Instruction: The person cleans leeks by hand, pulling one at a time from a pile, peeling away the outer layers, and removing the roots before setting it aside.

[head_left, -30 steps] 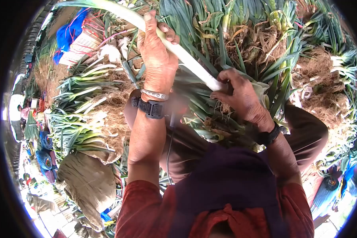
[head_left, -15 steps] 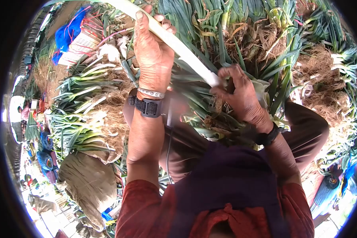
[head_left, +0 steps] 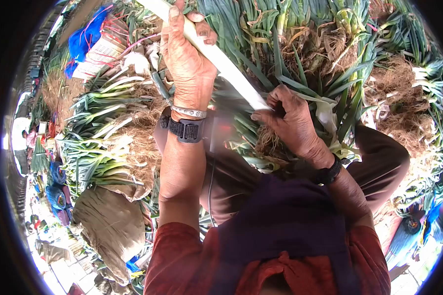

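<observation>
My left hand is palm up at the upper middle, wrapped around a leek. The leek slants from the top edge down to the right, its white shaft bare and bright. At its lower end my right hand is closed, with thumb and curled fingers against the stalk's tip. Just right of this hand hangs a pale, thin strip of leek skin. Beneath the right hand lie brown roots and green leaves. The leek's upper end runs out of view.
Piled leeks with green leaves spread ahead of me. More lie in rows on the left and on the right with hairy roots. A wicker basket and blue plastic stand upper left; brown cloth lies lower left.
The leek has shifted slightly, with its lower end a little further left. My right hand has moved slightly left, and the pale skin strip beside it shows more.
</observation>
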A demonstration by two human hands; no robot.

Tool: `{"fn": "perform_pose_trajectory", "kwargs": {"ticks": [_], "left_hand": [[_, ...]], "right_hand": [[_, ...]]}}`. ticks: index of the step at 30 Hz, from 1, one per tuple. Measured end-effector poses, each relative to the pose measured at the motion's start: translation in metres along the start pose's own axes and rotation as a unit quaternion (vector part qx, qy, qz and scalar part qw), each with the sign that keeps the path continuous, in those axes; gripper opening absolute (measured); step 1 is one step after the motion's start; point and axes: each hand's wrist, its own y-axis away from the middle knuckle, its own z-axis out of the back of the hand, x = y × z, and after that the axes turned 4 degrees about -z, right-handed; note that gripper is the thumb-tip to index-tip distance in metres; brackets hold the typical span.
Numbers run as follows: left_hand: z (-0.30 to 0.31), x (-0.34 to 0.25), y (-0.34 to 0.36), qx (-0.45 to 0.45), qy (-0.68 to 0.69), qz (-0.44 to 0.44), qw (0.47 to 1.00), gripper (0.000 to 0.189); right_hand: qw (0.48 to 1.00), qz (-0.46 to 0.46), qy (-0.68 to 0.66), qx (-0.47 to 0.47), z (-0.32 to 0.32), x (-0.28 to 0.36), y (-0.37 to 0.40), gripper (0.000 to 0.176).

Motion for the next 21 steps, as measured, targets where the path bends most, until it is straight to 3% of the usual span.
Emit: {"fn": "perform_pose_trajectory", "kwargs": {"ticks": [3, 6, 9, 13, 14, 16, 18, 21], "left_hand": [[-0.003, 0.000, 0.002, -0.020, 0.022, 0.027, 0.999, 0.028], [-0.008, -0.003, 0.005, -0.039, 0.029, 0.024, 0.999, 0.029], [0.025, 0.012, -0.010, -0.040, 0.061, 0.052, 0.996, 0.035], [0.036, 0.016, -0.019, -0.088, 0.028, 0.035, 0.995, 0.031], [0.039, 0.015, -0.023, -0.083, 0.034, 0.032, 0.995, 0.030], [0.039, 0.014, -0.020, -0.070, 0.070, 0.026, 0.995, 0.025], [0.036, 0.017, -0.019, -0.063, 0.050, 0.012, 0.997, 0.022], [0.032, 0.018, -0.019, -0.120, 0.023, -0.002, 0.992, 0.017]], "right_hand": [[1.000, 0.004, 0.014, -0.001, -0.007, 0.002, 0.006, 0.039], [0.994, 0.070, 0.086, 0.017, 0.002, 0.013, 0.006, 0.033], [0.955, 0.252, 0.156, 0.020, 0.010, 0.015, 0.013, 0.035], [0.953, 0.281, 0.093, 0.060, 0.016, 0.003, 0.017, 0.035], [0.961, 0.267, 0.062, 0.020, 0.008, 0.000, 0.016, 0.037], [0.994, 0.066, 0.082, 0.004, 0.000, 0.002, 0.015, 0.039], [0.990, -0.061, 0.118, 0.039, -0.002, 0.002, 0.013, 0.040], [0.981, 0.114, 0.157, 0.015, -0.001, -0.002, 0.016, 0.041]]}}
